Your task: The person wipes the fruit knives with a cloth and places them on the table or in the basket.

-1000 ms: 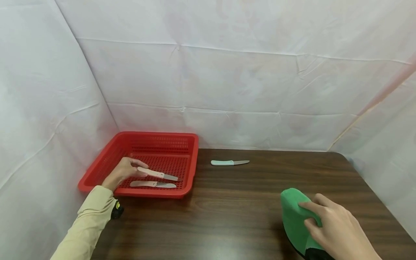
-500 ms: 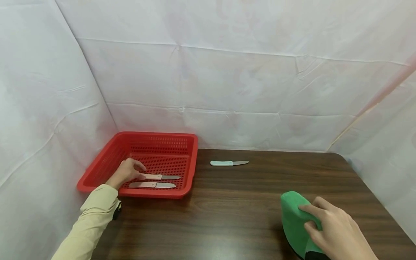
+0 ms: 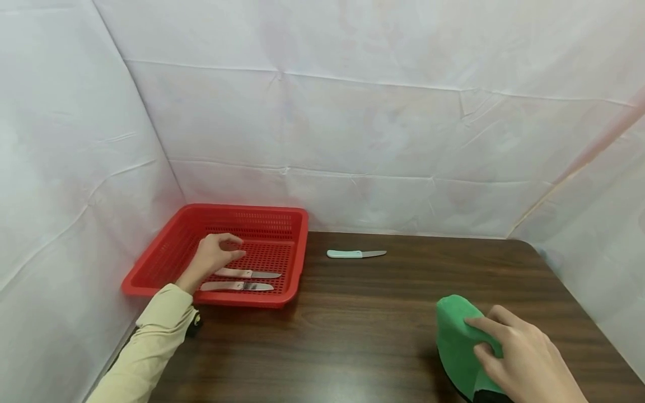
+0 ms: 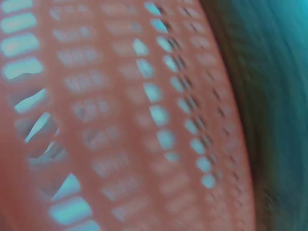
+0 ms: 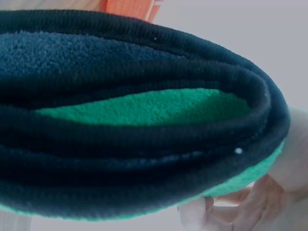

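Observation:
In the head view, my left hand hovers over the red plastic basket, thumb and fingers apart with nothing between them. Just below it, a pink-handled paring knife lies on the basket floor, its handle end partly behind the hand. A second pink-handled knife lies beside it, nearer the front wall. At the right, my right hand grips a folded green cloth between thumb and fingers. The right wrist view shows the cloth's dark-edged folds. Only slotted basket wall fills most of the left wrist view.
A paring knife with a pale blue handle lies on the brown wooden table, right of the basket near the back edge. White sheeting hangs behind the table and at both sides.
My left hand has lowered the upper pink-handled knife onto the basket floor, let go of it and risen slightly to the right. The right hand and cloth have stayed nearly still.

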`<state>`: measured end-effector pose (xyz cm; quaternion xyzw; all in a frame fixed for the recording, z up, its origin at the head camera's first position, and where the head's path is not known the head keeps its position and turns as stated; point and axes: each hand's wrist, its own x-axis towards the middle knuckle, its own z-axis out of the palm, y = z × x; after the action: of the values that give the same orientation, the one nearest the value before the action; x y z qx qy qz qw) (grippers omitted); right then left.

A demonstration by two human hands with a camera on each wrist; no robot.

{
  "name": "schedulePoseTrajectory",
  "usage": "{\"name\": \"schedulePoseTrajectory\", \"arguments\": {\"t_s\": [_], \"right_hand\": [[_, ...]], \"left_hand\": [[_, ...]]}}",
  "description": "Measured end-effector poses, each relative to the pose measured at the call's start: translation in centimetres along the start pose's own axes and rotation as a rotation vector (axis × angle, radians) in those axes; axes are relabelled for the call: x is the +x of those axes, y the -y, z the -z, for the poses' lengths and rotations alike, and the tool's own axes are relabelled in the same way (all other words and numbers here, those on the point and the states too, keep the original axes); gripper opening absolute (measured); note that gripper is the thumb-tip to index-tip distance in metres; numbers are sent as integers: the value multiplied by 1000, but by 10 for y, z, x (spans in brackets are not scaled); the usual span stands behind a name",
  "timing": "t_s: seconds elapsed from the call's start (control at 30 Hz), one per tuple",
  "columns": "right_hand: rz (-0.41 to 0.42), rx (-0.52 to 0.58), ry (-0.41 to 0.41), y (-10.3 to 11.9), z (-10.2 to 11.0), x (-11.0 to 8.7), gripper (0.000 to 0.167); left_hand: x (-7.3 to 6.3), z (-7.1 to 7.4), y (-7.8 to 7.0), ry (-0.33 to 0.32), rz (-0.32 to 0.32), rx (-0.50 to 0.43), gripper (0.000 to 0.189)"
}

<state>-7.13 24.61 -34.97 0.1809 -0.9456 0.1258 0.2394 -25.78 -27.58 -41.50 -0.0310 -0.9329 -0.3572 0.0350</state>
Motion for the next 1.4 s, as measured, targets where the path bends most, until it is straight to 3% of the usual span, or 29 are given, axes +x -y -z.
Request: {"name": "schedulePoseTrajectory", "arguments": {"t_s": [0.2,0.4,0.63,0.83,1.1,1.23,1.4], "right_hand": [[-15,-3,20,-2,-1,1,36],[-6,7,-10,-5,-3,0,35],[5,7,-25,-7,-4,3,37],[0,10,-18,-8,-5,5,37],[14,16,-16,-10,-7,7,37],[14,14,-4,-12,-7,8,38],[14,19,-5,-14,-8,9,39]], "left_hand": [[2,-8,-29,-15,-70,-84,34],[7,-18,-53,-22,-127,-156,32],[17,-30,-78,18,-167,-283,31],[27,-46,-96,49,-184,-355,32],[39,-75,-121,35,-224,-406,32],[42,-88,-134,30,-217,-419,33],[45,-103,-149,9,-162,-401,31]]}}
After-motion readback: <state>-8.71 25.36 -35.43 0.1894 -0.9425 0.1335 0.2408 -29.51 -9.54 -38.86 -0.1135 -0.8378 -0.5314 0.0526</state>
